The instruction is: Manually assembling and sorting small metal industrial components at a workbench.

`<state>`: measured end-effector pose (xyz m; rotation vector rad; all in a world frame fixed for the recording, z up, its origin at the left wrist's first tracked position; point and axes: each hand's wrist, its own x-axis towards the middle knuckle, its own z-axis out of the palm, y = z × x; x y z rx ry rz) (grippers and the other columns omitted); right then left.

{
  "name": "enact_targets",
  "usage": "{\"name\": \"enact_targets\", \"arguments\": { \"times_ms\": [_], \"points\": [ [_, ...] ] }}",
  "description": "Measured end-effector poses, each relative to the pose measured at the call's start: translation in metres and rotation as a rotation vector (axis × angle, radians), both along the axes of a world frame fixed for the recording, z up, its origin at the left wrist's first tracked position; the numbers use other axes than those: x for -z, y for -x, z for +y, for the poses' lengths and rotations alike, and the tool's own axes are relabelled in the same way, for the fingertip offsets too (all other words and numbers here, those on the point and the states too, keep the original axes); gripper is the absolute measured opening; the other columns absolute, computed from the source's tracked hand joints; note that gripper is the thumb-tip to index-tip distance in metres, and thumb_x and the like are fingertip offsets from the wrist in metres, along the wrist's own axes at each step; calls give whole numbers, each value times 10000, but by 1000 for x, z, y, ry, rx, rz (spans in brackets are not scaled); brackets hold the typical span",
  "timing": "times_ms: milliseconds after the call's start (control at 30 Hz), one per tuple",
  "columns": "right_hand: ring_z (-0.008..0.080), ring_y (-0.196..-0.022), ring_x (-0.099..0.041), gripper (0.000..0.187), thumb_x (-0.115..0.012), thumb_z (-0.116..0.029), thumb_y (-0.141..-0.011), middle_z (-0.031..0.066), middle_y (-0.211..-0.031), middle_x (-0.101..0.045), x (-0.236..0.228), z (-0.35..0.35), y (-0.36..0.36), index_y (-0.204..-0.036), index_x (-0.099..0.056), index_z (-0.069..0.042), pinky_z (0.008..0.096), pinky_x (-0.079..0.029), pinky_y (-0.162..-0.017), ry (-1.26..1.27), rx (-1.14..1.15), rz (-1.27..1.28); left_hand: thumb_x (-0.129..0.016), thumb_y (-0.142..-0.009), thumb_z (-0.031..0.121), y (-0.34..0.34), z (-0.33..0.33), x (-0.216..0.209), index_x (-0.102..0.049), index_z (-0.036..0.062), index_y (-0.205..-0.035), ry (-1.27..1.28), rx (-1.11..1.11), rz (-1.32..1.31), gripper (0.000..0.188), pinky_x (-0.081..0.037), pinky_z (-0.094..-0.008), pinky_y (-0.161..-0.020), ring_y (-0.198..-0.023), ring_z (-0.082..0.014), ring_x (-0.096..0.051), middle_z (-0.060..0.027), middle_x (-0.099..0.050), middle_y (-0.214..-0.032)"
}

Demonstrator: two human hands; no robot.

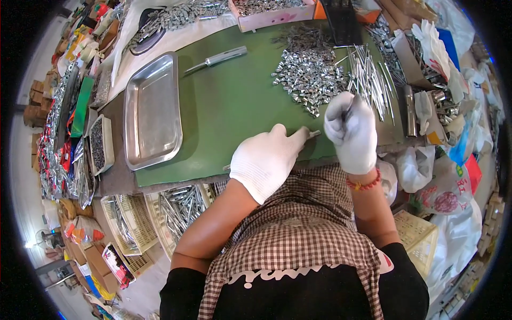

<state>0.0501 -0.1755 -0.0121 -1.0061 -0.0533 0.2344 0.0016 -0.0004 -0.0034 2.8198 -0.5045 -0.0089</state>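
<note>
My left hand [265, 159], in a white knit glove, is closed around a slim metal rod. One silvery end of the rod [315, 133] sticks out past the fingertips; the middle is hidden under the palm. To its right, my right hand [353, 133], gloved too, is raised with the fingers pinched together. A small dark bit shows between them, too little to identify. Just beyond lie a heap of small silvery metal caps [312, 80] and a bundle of thin metal rods [370, 80]. Both hands are over the near edge of the green mat [229, 101].
An oblong steel tray [178, 114] sits on the left of the mat, near a screwdriver-like tool [226, 56]. Dark small parts [306, 37] lie behind the caps. A pink box [272, 19] stands at the back. A metal tube [409, 112] lies right; baskets [136, 226] stand below the table.
</note>
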Motion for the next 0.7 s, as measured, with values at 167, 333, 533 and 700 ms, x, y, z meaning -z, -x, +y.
{"name": "enact_targets", "arguments": {
  "times_ms": [167,333,533,700],
  "points": [
    [91,-479,-275,494,-360,-383,-1025,-3,-570,-335,15,19,-11,-709,-490,-26,259,-202,-453,-381,2,-32,-587,-898,227,-3,-2,-5,-638,212,-1171,-8,11,22,278,-502,-425,-555,-637,-315,-614,-104,-550,-773],
    [95,-487,-285,512,-395,-384,-1006,11,-576,-374,22,27,-6,-639,-464,-35,263,-194,-464,-260,30,-148,-547,-899,166,-4,-3,-9,-619,165,-1115,-19,40,46,228,-542,-436,-572,-673,-313,-660,-128,-584,-810],
    [86,-500,-295,557,-420,-398,-1001,17,-582,-403,24,30,-2,-576,-452,-40,274,-171,-480,-118,81,-192,-582,-896,216,-8,-3,-10,-622,89,-906,-57,82,-9,134,-529,-422,-597,-694,-299,-649,-95,-581,-815],
    [96,-456,-251,551,-356,-389,-999,-17,-511,-288,19,13,-8,-538,-372,-88,285,-161,-449,-99,132,-131,-530,-869,133,-27,-23,-17,-618,48,-853,-85,147,6,123,-569,-427,-661,-758,-312,-694,-135,-642,-832]
  ]
}}
